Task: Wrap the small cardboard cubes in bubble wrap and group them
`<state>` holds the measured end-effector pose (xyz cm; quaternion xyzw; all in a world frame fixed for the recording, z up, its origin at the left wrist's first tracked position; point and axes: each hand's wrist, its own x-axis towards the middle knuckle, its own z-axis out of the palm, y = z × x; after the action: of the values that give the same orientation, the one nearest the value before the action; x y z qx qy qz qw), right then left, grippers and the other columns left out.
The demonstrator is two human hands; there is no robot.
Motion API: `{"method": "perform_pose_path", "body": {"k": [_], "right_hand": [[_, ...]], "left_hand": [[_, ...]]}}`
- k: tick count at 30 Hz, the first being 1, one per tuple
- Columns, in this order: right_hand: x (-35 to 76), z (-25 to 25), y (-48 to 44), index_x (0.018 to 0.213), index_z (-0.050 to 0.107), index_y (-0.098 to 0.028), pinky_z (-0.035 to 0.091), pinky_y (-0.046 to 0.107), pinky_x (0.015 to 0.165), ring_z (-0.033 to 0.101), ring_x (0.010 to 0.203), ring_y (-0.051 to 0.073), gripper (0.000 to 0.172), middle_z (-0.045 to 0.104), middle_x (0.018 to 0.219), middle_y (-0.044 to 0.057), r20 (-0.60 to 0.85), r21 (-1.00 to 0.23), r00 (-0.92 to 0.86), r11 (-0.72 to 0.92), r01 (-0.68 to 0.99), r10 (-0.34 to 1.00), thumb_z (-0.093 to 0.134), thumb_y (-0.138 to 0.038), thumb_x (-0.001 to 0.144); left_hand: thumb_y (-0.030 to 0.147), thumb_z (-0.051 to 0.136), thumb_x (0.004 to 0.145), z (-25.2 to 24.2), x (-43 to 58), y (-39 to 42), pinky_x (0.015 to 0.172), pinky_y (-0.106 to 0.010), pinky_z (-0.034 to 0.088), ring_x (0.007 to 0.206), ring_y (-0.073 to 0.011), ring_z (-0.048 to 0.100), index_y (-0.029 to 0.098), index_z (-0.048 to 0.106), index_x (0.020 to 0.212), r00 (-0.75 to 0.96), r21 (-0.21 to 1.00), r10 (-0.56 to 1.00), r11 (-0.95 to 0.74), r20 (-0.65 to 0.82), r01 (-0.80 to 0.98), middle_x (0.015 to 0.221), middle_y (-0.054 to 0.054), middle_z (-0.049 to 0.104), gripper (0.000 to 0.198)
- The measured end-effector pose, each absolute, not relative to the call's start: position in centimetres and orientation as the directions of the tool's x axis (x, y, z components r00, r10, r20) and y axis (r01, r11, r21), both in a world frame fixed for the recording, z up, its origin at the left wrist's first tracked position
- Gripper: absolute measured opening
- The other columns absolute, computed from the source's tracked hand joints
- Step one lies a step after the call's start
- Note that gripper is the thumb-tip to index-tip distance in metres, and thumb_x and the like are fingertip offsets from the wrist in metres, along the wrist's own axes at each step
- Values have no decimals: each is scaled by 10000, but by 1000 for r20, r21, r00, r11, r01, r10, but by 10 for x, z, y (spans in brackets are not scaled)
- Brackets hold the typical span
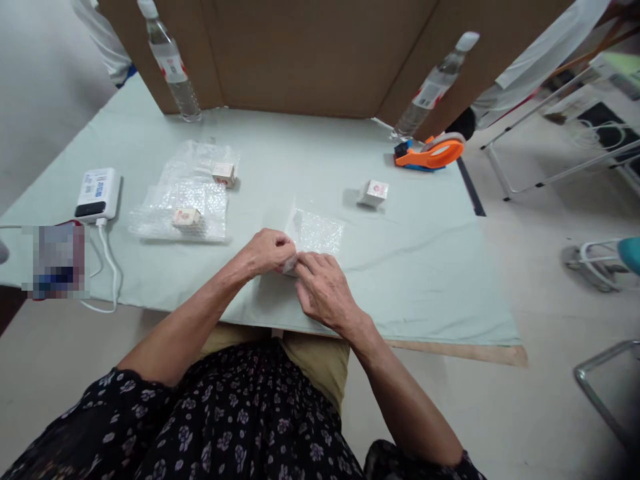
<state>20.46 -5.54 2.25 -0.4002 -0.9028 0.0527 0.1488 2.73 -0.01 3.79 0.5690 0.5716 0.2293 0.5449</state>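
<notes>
Near the table's front edge both hands meet over a piece of bubble wrap (319,230). My left hand (273,249) is closed, its fingers pinching the wrap's left edge. My right hand (323,287) lies over the near end, fingers bent together and pressing on the wrap. Something small sits under the fingers, mostly hidden, so I cannot tell what it is. To the right stands a small white box (375,193). On the left, another small box (223,174) and a third box (187,219) rest on flat bubble wrap sheets (150,217).
An orange tape dispenser (433,155) lies at the back right. Two water bottles (175,73) stand against a brown cardboard panel (310,60). A white power bank (99,193) with a cable and a phone (57,260) are at the left. A metal-framed stool (600,263) stands beyond the right edge.
</notes>
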Motion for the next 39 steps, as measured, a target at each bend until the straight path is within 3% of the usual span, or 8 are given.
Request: {"method": "perform_pose_path", "body": {"k": [4, 7, 11, 15, 19, 26, 33, 39], "right_hand": [[211, 12, -55, 1160, 636, -185, 444, 454, 1005, 571, 1139, 263, 339, 673, 1224, 117, 335, -375, -566, 657, 654, 753, 515, -117, 851], [217, 8, -58, 1108, 664, -228, 427, 476, 1053, 606, 1153, 236, 304, 694, 1222, 84, 405, -457, -505, 647, 610, 762, 512, -120, 868], [231, 3, -73, 986, 674, -221, 478, 450, 944, 652, 1047, 246, 151, 723, 1083, 91, 466, -571, -138, 417, 707, 874, 543, -228, 910], [246, -4, -87, 1137, 644, -169, 521, 392, 717, 654, 740, 219, 393, 717, 1045, 122, 169, -704, 179, -9, 711, 969, 577, -463, 885], [245, -7, -89, 1250, 610, -140, 512, 390, 714, 636, 650, 213, 618, 736, 943, 105, -67, -688, 244, -222, 691, 968, 551, -615, 858], [223, -10, -76, 1291, 591, -132, 503, 410, 785, 661, 820, 280, 695, 721, 904, 110, -107, -703, 297, -284, 652, 949, 590, -626, 802], [210, -18, -60, 1275, 592, -83, 493, 353, 705, 573, 678, 202, 703, 627, 727, 11, -74, -870, 319, -218, 442, 945, 671, -499, 714], [197, -14, -54, 1086, 669, -115, 458, 310, 639, 516, 601, 155, 511, 541, 628, -42, -53, -922, 343, -178, 344, 938, 671, -445, 697]], "left_hand": [[149, 489, 792, 39, 25, -8, 685, -294, 548, 687, -158, 616, 166, 700, 784, 373, 830, 904, -38, -209, 557, 697, -32, 640, 212], [153, 531, 841, 31, 28, -18, 857, -361, 536, 895, -207, 623, 174, 712, 847, 402, 604, 915, -345, 43, 719, 904, -82, 661, 182], [139, 509, 900, 18, 33, -29, 961, -418, 508, 1081, -254, 586, 164, 685, 960, 463, 442, 856, -517, 232, 733, 1147, -137, 641, 187], [144, 442, 951, 8, 34, -30, 990, -415, 500, 1095, -243, 601, 162, 636, 1071, 489, 451, 842, -536, 228, 713, 1138, -121, 671, 229], [121, 444, 940, 3, 36, -31, 1036, -415, 482, 1152, -245, 596, 148, 610, 1116, 485, 435, 846, -531, 222, 727, 1228, -135, 658, 244], [125, 435, 951, 7, 41, -46, 951, -388, 504, 1047, -239, 608, 175, 603, 1038, 458, 367, 860, -511, 227, 777, 1100, -105, 680, 195], [126, 519, 897, 20, 42, -41, 876, -415, 477, 1003, -280, 575, 162, 647, 915, 471, 305, 870, -492, 143, 815, 991, -111, 705, 134], [153, 508, 913, 31, 41, -36, 857, -412, 479, 1011, -285, 557, 141, 683, 963, 501, 264, 865, -491, 32, 830, 1033, -106, 704, 183]]}}
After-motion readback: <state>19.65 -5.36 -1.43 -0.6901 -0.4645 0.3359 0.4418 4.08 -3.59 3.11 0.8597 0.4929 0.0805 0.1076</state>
